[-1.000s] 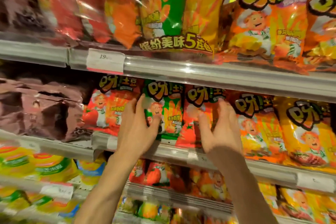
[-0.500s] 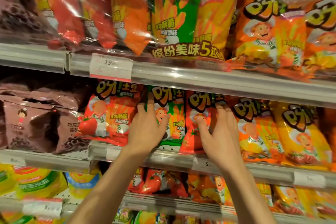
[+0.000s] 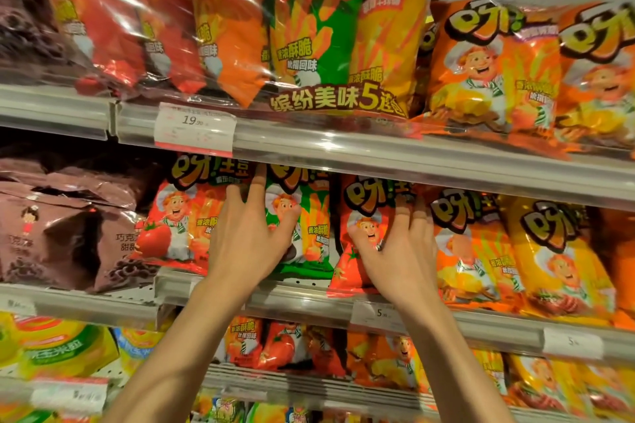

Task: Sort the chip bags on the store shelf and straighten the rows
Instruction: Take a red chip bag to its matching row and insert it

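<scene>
On the middle shelf (image 3: 302, 299) stands a row of chip bags. My left hand (image 3: 247, 237) grips the green chip bag (image 3: 311, 216): the thumb lies on its front and the fingers reach up along its left edge, beside a red tomato bag (image 3: 171, 223). My right hand (image 3: 402, 251) holds the red chip bag (image 3: 360, 203), with the thumb on the front and the fingers at its right edge. That bag leans, and its bottom corner hangs over the shelf rail. To the right stand an orange bag (image 3: 470, 251) and a yellow bag (image 3: 556, 251).
Brown chocolate snack bags (image 3: 51, 233) fill the left of the middle shelf. Above, a large clear multi-pack (image 3: 275, 27) and orange bags (image 3: 488, 69) sit over a price tag (image 3: 194, 127). The lower shelf holds several more orange and red bags (image 3: 378, 361).
Both hands stay on the same two bags and have slid a little higher up them. The view has tilted upward, so the shelves sit lower in frame.
</scene>
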`<state>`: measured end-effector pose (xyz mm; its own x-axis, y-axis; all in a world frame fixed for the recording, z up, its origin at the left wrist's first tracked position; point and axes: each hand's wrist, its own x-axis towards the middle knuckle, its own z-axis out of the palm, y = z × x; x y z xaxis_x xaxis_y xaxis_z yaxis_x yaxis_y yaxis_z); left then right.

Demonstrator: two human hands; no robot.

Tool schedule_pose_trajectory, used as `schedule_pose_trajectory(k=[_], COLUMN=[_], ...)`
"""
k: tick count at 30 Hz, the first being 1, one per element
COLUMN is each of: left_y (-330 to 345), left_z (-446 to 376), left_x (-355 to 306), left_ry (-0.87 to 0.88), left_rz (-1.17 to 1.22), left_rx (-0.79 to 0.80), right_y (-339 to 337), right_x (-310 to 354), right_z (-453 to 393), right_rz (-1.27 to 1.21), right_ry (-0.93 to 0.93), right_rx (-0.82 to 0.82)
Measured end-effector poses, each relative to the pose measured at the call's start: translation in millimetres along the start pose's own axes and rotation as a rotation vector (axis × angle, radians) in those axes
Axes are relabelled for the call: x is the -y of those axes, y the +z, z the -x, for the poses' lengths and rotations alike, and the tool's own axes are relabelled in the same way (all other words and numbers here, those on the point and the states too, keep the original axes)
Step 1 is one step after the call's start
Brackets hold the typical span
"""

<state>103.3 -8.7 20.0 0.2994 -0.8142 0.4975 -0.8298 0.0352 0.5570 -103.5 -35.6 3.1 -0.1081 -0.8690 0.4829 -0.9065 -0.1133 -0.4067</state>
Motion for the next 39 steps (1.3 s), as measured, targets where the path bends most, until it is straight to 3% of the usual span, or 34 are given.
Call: schedule_pose_trajectory(k=[9,23,39], left_y=[-20.3,-61.7,-116.1], left_z=[6.6,20.9,35.3], left_x=[12.2,37.1,107.6], left_ry=[-0.008,-0.062,0.027], left_rz=[0.071,0.208,0.173], left_rx=[-0.014,0.013,0.067], right_y=[8.9,10.2,65.9], right_x=[1.6,21.1,105.0], right_z=[-3.1,-5.0,17.8], right_rz=[0.060,-0.085,-0.286], right_ry=[0.010,0.040,-0.015], right_rx=[0.011,-0.143,-0.025])
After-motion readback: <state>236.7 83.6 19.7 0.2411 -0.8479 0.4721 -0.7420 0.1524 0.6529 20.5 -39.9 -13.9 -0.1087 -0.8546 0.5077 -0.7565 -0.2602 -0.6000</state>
